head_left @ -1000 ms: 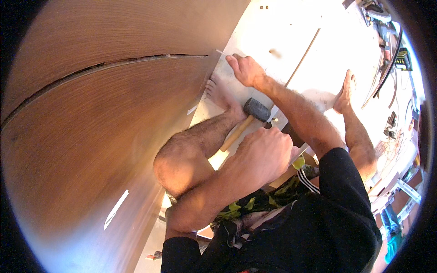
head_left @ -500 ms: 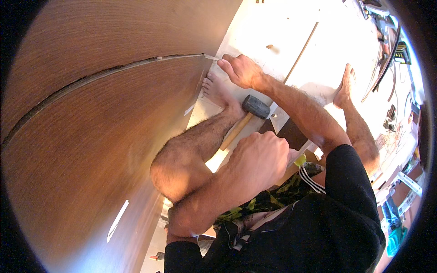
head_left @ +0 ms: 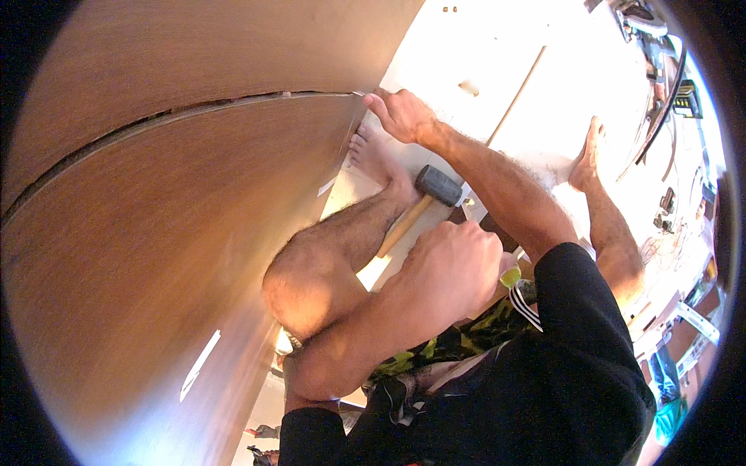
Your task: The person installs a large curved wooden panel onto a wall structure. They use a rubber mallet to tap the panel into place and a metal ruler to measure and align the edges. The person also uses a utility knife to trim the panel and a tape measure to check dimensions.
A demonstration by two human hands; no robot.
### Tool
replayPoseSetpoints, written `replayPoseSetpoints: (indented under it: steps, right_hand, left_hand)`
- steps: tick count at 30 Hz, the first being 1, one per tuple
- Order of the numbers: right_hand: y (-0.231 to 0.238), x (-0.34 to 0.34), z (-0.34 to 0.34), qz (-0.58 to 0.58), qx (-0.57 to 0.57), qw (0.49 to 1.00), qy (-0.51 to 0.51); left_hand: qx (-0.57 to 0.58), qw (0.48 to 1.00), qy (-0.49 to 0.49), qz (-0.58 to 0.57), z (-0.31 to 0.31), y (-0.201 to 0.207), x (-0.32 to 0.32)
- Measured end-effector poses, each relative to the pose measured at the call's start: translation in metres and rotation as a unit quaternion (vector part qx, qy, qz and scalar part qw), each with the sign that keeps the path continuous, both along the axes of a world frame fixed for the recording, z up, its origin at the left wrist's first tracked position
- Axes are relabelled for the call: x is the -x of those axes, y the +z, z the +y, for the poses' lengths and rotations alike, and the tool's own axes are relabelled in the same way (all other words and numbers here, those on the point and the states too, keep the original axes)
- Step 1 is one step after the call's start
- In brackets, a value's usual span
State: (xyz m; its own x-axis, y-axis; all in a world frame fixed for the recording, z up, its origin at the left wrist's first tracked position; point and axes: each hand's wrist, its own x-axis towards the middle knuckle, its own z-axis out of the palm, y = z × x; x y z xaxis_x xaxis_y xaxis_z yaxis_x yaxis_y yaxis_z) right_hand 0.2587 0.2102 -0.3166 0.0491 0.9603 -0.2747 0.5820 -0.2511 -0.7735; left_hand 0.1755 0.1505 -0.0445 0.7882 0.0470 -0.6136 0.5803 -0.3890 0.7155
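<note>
My right hand [head_left: 398, 115] reaches across to the edge of a brown wood-grain panel [head_left: 202, 202]. Its fingers are closed on a thin pale strip [head_left: 357, 94] at the end of the long dark gap [head_left: 148, 123] between this panel and another wood-grain panel [head_left: 217, 46]. Closer to my body, my left hand [head_left: 458, 260] is a fist, back of the hand up. A yellow-green end [head_left: 510, 276] of something shows beside its thumb; the rest is hidden. Beyond this fist a rubber mallet [head_left: 439, 185], black head and wooden handle, lies by my foot.
My bare legs [head_left: 315, 272] are spread on either side of the mallet. A thin wooden rod [head_left: 519, 89] lies on the bright floor. Cables [head_left: 660, 109] and tools clutter the right side, with a yellow-and-black device [head_left: 687, 99] among them.
My right hand has shifted slightly left, closer to the panel edge, and less of the pale strip shows. My left fist has moved a little right, with the yellow-green end still beside it.
</note>
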Motion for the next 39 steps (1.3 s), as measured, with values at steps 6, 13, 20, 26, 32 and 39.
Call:
replayPoseSetpoints:
  steps: [6,13,20,26,32,39]
  right_hand:
    - [0.013,-0.003,-0.002,-0.005,-0.001,1.0,0.024]
    - [0.025,-0.001,-0.013,0.034,-0.005,0.999,0.023]
    - [0.022,-0.005,-0.02,0.037,0.023,0.999,0.008]
    - [-0.011,0.002,-0.014,0.026,0.015,0.999,-0.019]
    - [-0.017,0.005,0.012,0.019,0.032,0.999,0.008]
    - [0.011,-0.004,-0.006,0.029,0.022,0.999,0.015]
  left_hand:
    - [0.011,0.999,0.026,0.015,0.004,-0.008,0.008]
    - [-0.003,1.0,0.025,0.004,0.001,-0.009,0.007]
    - [0.009,1.0,0.011,0.021,0.004,0.0,0.005]
    - [0.004,0.999,0.013,0.035,0.001,0.003,0.01]
    - [-0.006,1.0,-0.012,0.027,-0.002,0.002,-0.006]
    - [-0.013,0.999,-0.016,0.039,0.0,0.003,-0.005]
